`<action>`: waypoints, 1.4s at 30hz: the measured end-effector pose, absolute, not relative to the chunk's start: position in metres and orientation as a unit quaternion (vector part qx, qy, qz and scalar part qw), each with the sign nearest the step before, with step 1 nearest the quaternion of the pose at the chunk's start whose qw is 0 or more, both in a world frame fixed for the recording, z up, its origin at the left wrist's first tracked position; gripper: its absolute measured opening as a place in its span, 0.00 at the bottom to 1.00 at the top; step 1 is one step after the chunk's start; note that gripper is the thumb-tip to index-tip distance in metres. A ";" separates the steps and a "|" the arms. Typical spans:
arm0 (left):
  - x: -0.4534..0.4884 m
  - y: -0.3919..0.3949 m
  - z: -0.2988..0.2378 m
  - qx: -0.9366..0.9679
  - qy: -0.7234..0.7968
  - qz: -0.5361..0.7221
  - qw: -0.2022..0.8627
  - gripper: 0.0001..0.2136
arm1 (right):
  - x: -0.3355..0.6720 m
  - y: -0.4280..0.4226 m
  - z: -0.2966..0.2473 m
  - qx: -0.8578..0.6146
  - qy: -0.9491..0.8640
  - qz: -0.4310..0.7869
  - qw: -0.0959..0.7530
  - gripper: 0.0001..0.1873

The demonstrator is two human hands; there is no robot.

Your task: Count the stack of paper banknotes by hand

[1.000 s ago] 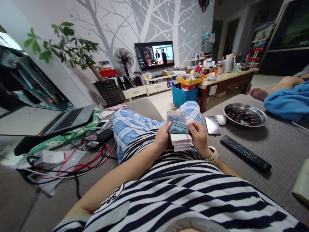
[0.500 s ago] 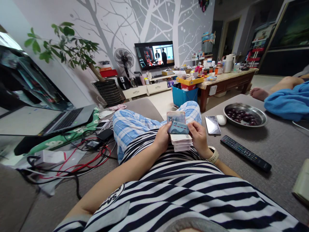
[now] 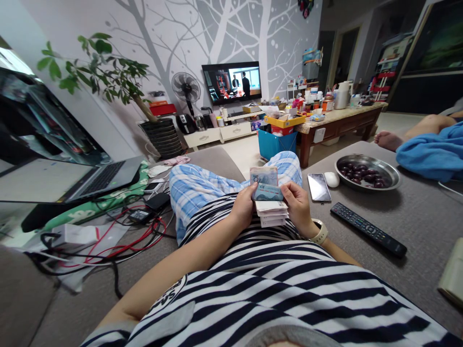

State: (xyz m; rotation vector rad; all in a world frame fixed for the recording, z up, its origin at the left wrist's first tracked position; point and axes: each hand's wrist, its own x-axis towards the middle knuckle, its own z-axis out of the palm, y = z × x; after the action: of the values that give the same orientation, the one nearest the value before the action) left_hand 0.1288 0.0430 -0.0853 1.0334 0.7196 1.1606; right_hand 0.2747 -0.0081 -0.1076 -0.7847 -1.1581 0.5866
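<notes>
A stack of banknotes (image 3: 268, 193) is held above my lap, with bluish notes uppermost and several pale note ends fanned out below. My left hand (image 3: 244, 204) is closed on the stack's left side, thumb on top. At the right edge, my right hand (image 3: 298, 201) pinches the banknotes between thumb and fingers; a pale watch (image 3: 320, 232) is on that wrist. The fingers underneath the stack are hidden. Just right of my right hand lies a phone (image 3: 319, 187), screen up.
A white mouse (image 3: 332, 179), a steel bowl (image 3: 395, 180) of dark round fruit and a black remote (image 3: 367, 229) lie to the right. A laptop (image 3: 104, 177) and tangled cables (image 3: 119, 248) are at left. Another person's foot (image 3: 388, 140) rests at far right.
The top bluish note between my hands has shifted and flexed slightly, so its face looks a little different. Both hands stay in nearly the same place.
</notes>
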 end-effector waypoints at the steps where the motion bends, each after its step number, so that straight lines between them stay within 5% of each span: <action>1: 0.129 0.043 -0.085 0.456 0.316 0.512 0.656 0.15 | 0.275 -0.009 -0.108 -0.355 -0.526 0.266 0.726 0.26; 42: 0.130 0.048 -0.089 0.443 0.328 0.513 0.658 0.13 | 0.277 -0.005 -0.108 -0.402 -0.500 0.269 0.718 0.23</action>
State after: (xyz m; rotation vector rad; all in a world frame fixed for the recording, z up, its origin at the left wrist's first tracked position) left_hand 0.1305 0.0480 -0.0888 1.0030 0.7436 1.1612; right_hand 0.2770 -0.0048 -0.1084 -0.8899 -1.1062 0.5943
